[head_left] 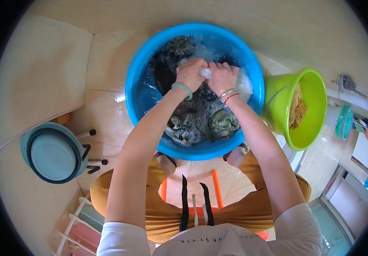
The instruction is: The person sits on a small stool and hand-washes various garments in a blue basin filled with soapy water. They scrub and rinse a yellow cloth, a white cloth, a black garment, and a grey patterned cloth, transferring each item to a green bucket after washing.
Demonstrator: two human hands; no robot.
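A large blue basin (257, 77) of sudsy water stands on the floor in front of me. Above the water both my hands grip a wet white cloth (244, 85), part of which bulges out between them. My left hand (191, 75), with a pale green bangle at the wrist, is closed round one end. Beside it my right hand (223, 78) is closed on the other part, its fingers curled over the top. Dark cloth (163, 77) floats at the left of the basin. Crumpled green-and-white patterned cloth (223, 122) lies in the near part.
To the basin's right stands a lime-green bucket (316, 102) with tan cloth (297, 112) inside. On the left, a folding teal basin (54, 153) leans by the wall. A white rack (71, 224) is at lower left. An orange stool (217, 187) is between my legs. Walls enclose the far side.
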